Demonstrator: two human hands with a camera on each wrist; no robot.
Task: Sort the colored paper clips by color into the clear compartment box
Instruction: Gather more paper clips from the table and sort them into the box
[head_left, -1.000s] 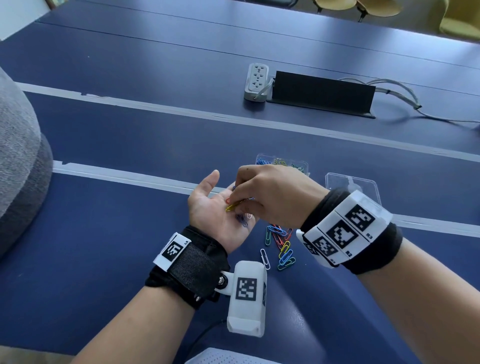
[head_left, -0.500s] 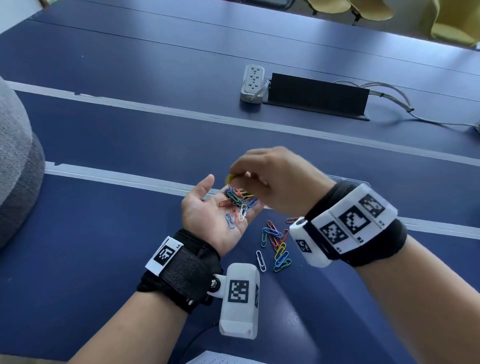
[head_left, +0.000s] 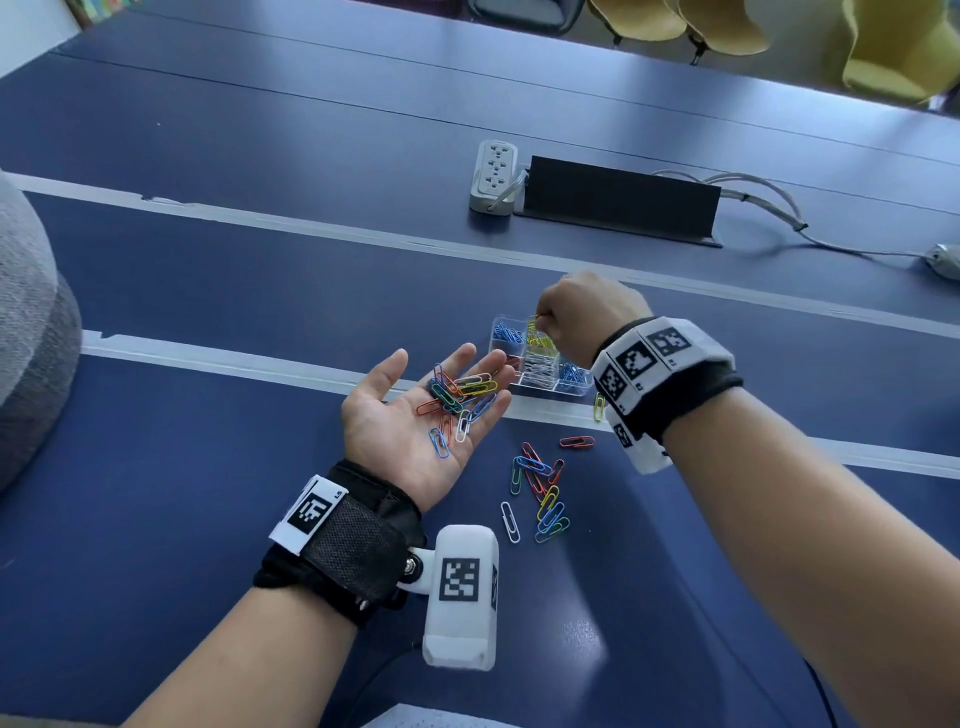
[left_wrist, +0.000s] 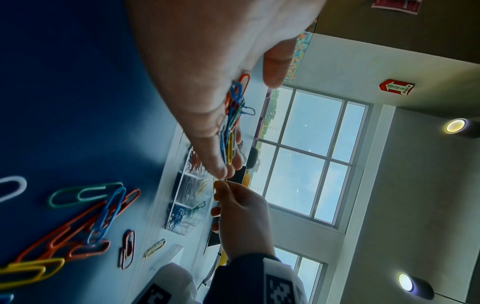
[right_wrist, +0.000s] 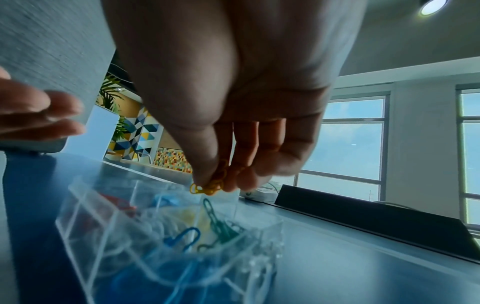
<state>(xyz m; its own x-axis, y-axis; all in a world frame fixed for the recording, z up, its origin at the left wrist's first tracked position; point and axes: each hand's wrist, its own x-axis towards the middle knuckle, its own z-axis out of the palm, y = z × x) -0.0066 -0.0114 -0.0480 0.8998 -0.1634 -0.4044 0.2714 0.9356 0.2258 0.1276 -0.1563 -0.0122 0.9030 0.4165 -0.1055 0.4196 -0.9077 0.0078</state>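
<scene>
Red wall sign reads "FIRE", clear compartment box holds colour-sorted clips, right hand pinches yellow clip above it, left hand flat-fingered, cupping mixed clips nearer left.

Loose clips litter the surface between the two hands, beside the compartment box. Left of the left hand the surface lies bare.

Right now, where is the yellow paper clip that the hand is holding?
The yellow paper clip is pinched in the right hand, just above the clear compartment box, over its compartment of yellow clips, right of the open left hand.
</scene>
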